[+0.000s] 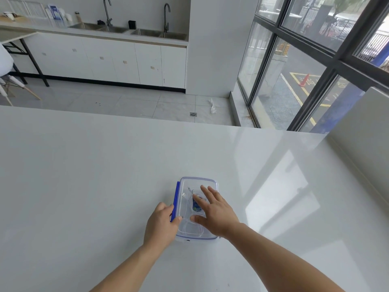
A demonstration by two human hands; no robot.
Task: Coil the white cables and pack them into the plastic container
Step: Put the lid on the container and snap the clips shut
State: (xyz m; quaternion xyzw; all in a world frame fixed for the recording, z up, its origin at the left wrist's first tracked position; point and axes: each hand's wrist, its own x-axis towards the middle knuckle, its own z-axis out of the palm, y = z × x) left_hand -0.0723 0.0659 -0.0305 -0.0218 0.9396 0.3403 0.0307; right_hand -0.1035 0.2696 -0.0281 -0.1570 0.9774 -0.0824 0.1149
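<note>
**Both hands on the lidded cable box**

The right hand [212,209] lies flat with fingers spread on the clear lid [197,186], covering much of its right half, so the right edge of the plastic container [195,237] is largely hidden. The left hand [163,223] curls against the container's left side, thumb on the lid, fingers at the blue latch [175,199]; whether that latch is clipped down cannot be told. Through the lid the white cables [187,194] show only faintly, a plug end and loose loops, beside a blue label partly under the right fingers. The container sits on the near middle of the white table [84,175]. Far off stands a counter with sinks [126,30].
</note>
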